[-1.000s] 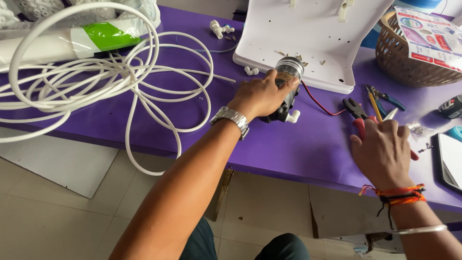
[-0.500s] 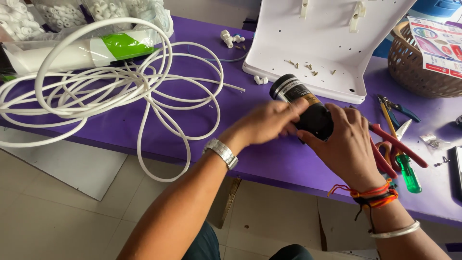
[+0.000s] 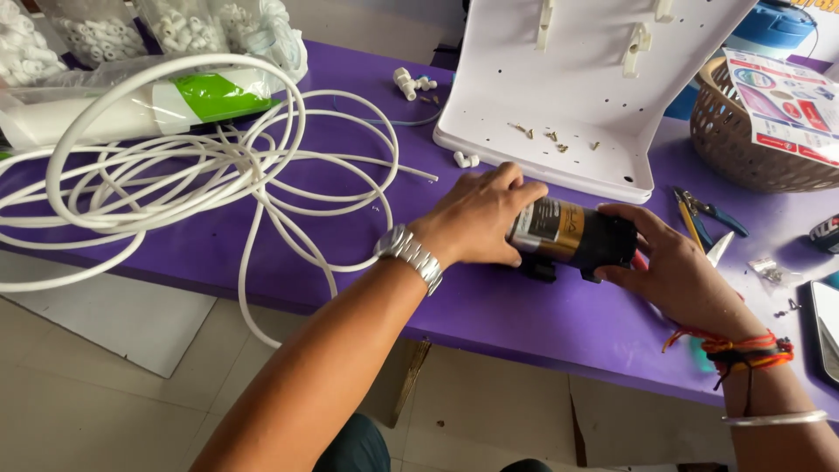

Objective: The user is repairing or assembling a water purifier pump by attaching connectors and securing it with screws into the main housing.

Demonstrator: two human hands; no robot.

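From the head view, our left hand [image 3: 476, 218] and right hand [image 3: 677, 271] both grasp the black cylindrical pump with gold label [image 3: 572, 236], lying on the purple table [image 3: 350, 253] before the white plastic panel [image 3: 568, 96]; it is not mounted yet, and the brass screws [image 3: 551, 135] lie loose there.

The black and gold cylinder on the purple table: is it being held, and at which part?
Yes. The small pump lies on its side; the left hand grips its gold and silver end, the right hand its black end.
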